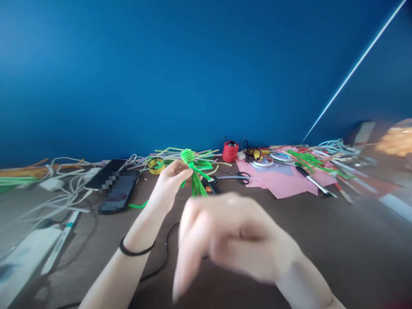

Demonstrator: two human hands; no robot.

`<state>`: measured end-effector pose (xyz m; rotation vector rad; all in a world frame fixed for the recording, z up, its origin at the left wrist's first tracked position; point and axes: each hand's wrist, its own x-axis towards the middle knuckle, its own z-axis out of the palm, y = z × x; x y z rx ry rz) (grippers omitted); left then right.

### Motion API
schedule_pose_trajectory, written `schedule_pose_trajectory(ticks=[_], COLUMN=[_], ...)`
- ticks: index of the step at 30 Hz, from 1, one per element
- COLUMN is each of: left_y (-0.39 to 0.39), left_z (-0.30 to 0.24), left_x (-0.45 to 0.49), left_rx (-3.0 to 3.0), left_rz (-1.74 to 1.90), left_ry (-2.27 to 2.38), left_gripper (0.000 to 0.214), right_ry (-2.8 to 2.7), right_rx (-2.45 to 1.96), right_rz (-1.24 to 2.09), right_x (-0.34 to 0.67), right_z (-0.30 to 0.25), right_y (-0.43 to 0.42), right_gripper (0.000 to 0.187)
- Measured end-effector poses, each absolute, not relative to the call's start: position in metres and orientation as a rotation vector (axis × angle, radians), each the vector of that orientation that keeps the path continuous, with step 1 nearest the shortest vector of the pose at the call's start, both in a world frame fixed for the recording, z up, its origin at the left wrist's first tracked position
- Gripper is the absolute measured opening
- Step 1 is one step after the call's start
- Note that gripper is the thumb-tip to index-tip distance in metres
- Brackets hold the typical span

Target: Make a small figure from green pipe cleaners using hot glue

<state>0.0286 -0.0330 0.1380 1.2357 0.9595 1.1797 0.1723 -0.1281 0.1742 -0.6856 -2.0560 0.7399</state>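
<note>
My left hand [174, 178] pinches a green pipe-cleaner piece [187, 156] with a wound, rounded top. Several green stems [198, 185] hang from it, some reaching toward my right hand. Close to the camera, my right hand [231, 236] is bent at the wrist, its knuckles up and one finger pointing down. Motion blurs its fingers, and nothing shows plainly in them. A black tool [211, 184] with a bit of orange lies just behind, partly hidden by the stems and my right hand.
Phones [120, 191] and tangled white cables [72, 184] lie left. Yellow tape [156, 165], a red spool [230, 151] and black-handled scissors [243, 175] sit toward the blue wall. Pink paper [283, 184], green pipe cleaners [305, 159] and a pen-like tool [312, 181] are right. A black cord [165, 249] crosses the table.
</note>
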Motion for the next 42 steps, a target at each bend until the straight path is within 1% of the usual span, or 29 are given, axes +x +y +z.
schedule_pose_trajectory(ticks=[1, 2, 4, 5, 9, 12, 16, 20, 23, 28, 30, 37, 42], left_y=[-0.033, -0.033, -0.033, -0.033, -0.033, -0.033, -0.033, -0.031, -0.03, -0.03, -0.03, -0.031, -0.029], left_z=[0.139, 0.139, 0.138, 0.137, 0.136, 0.137, 0.138, 0.139, 0.138, 0.138, 0.138, 0.139, 0.137], left_x=[0.028, 0.028, 0.027, 0.027, 0.026, 0.025, 0.023, 0.019, 0.017, 0.017, 0.018, 0.021, 0.017], left_rx=[1.241, 1.246, 1.254, 1.257, 1.271, 1.294, 1.348, 1.407, 1.42, 1.432, 1.433, 1.474, 1.412], left_rz=[1.191, 1.199, 1.199, 1.188, 1.17, 1.137, 1.066, 0.995, 0.946, 0.918, 0.916, 0.928, 0.873], left_ry=[0.971, 0.969, 0.936, 0.922, 0.921, 0.915, 0.945, 0.936, 0.93, 0.923, 0.926, 0.976, 0.93], left_gripper=[0.014, 0.013, 0.013, 0.014, 0.014, 0.012, 0.009, 0.009, 0.011, 0.004, 0.004, 0.006, 0.014], right_ry=[-2.048, -1.996, -1.892, -1.883, -1.969, -2.023, -2.054, -2.066, -2.088, -2.116, -2.125, -2.08, -2.056], right_rx=[-0.671, -0.728, -0.933, -1.006, -1.085, -1.02, -0.993, -0.971, -0.965, -1.009, -1.037, -1.091, -1.079], right_rz=[0.725, 0.642, 0.412, 0.374, 0.501, 0.551, 0.48, 0.399, 0.401, 0.42, 0.443, 0.583, 0.662], right_x=[0.176, 0.179, 0.187, 0.189, 0.192, 0.189, 0.189, 0.193, 0.196, 0.198, 0.199, 0.2, 0.201], right_z=[0.174, 0.174, 0.171, 0.168, 0.155, 0.148, 0.147, 0.15, 0.152, 0.153, 0.152, 0.145, 0.147], right_y=[-0.118, -0.108, -0.087, -0.077, -0.056, -0.051, -0.049, -0.049, -0.049, -0.051, -0.051, -0.048, -0.048], right_gripper=[0.028, 0.024, 0.014, 0.01, 0.02, 0.016, 0.014, 0.018, 0.021, 0.022, 0.023, 0.018, 0.01])
